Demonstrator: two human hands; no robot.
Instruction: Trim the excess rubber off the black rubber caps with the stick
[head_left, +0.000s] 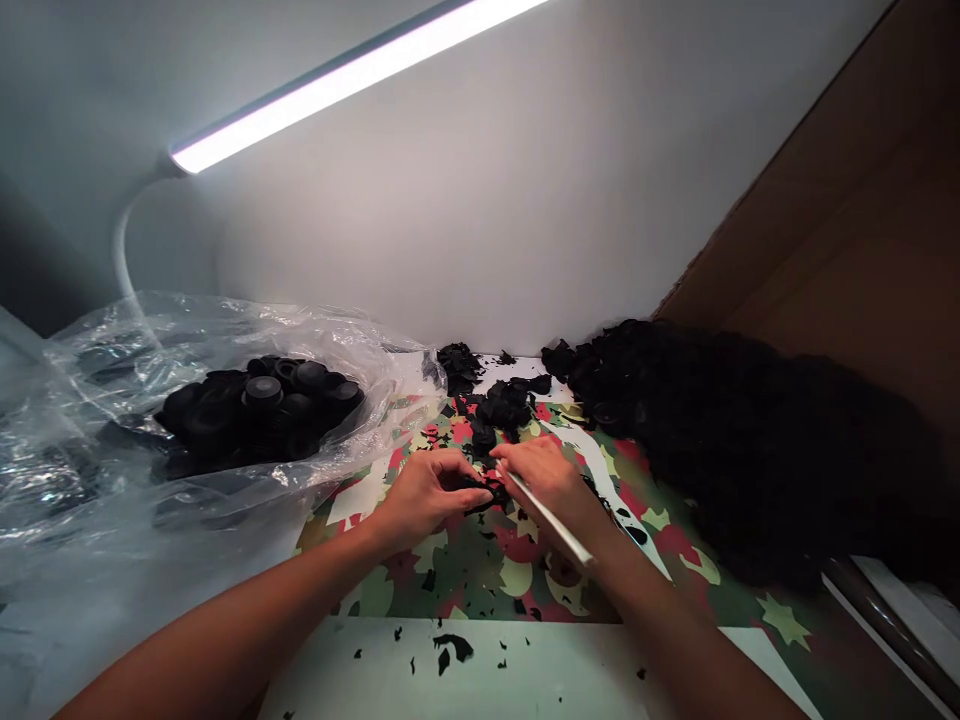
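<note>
My left hand (pixel 424 495) is closed around a small black rubber part (pixel 477 492) held just above the patterned mat (pixel 487 570). Fingers of my right hand (pixel 551 485) pinch a thin white-handled tool (pixel 547 518), and its tip rests against the black part. Both hands meet at the middle of the mat. The tool's working end is hidden between my fingers.
A clear plastic bag (pixel 112 440) at the left holds several round black rubber pieces (pixel 259 405). A big heap of black parts (pixel 750 430) lies at the right, beside a brown cardboard wall (pixel 847 220). Black scraps (pixel 450 648) litter the mat and white table edge. A lit lamp bar (pixel 352 75) hangs overhead.
</note>
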